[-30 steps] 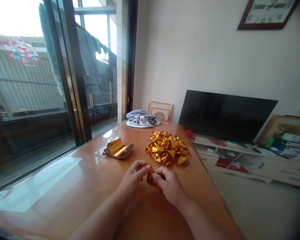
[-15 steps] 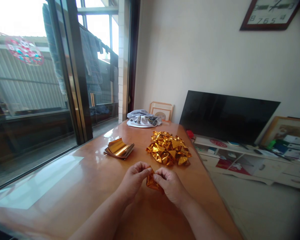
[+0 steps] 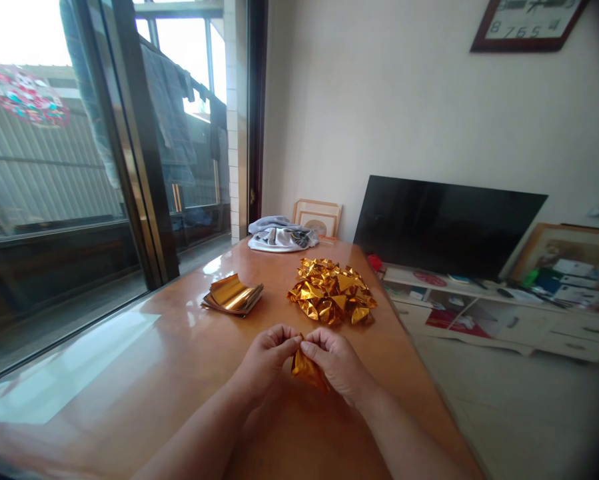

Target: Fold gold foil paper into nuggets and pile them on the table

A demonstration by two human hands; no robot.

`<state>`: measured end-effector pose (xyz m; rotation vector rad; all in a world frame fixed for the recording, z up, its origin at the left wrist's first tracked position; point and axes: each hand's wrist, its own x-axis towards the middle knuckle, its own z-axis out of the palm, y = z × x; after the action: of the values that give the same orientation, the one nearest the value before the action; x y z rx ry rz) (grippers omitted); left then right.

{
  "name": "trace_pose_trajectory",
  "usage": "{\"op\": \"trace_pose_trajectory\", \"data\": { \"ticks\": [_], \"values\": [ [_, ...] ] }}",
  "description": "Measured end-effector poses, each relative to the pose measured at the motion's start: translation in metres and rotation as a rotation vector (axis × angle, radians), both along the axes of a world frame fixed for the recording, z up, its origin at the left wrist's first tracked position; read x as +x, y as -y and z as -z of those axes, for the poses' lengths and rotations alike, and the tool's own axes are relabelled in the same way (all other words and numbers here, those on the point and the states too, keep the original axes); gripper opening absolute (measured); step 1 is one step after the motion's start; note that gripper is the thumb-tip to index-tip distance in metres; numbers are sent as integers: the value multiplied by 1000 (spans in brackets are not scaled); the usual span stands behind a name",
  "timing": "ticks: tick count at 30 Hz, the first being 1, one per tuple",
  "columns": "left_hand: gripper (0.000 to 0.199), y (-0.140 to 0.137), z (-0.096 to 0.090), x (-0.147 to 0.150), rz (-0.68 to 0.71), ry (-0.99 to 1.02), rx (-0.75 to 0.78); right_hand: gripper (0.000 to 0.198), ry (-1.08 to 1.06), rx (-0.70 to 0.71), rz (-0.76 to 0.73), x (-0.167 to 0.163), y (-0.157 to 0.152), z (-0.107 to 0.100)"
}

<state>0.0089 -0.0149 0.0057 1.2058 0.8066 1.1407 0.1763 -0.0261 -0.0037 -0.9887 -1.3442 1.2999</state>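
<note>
A partly folded sheet of gold foil paper (image 3: 308,371) is pinched between both my hands above the wooden table (image 3: 189,387). My left hand (image 3: 274,353) grips its upper left edge with thumb and fingers. Close beside it, my right hand (image 3: 332,360) pinches the upper right part, and the thumbs nearly meet. The lower end of the paper hangs below the fingers. Beyond my right hand lies a pile of folded gold foil pieces (image 3: 332,293). Farther left sits a stack of flat gold foil sheets (image 3: 232,295), the top ones curling up.
Grey and white cloth (image 3: 282,235) lies at the table's far end, in front of leaning picture frames (image 3: 319,217). A television (image 3: 444,227) stands on a white cabinet (image 3: 524,327) to the right. Glass sliding doors (image 3: 124,153) run along the left.
My right hand has moved up and closer to my left thumb at the paper's top edge. The whole scene has shifted slightly left and up as the camera turned.
</note>
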Motion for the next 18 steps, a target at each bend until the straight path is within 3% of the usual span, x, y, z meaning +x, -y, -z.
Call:
{"op": "trace_pose_trajectory", "data": {
  "ticks": [10,18],
  "values": [
    [17,-4,4,-7,99,93,-47,26,-55,-53,-33,5,2,-6],
    [24,-5,4,-5,17,81,-9,29,-77,-58,-24,4,1,-7]
  ]
}}
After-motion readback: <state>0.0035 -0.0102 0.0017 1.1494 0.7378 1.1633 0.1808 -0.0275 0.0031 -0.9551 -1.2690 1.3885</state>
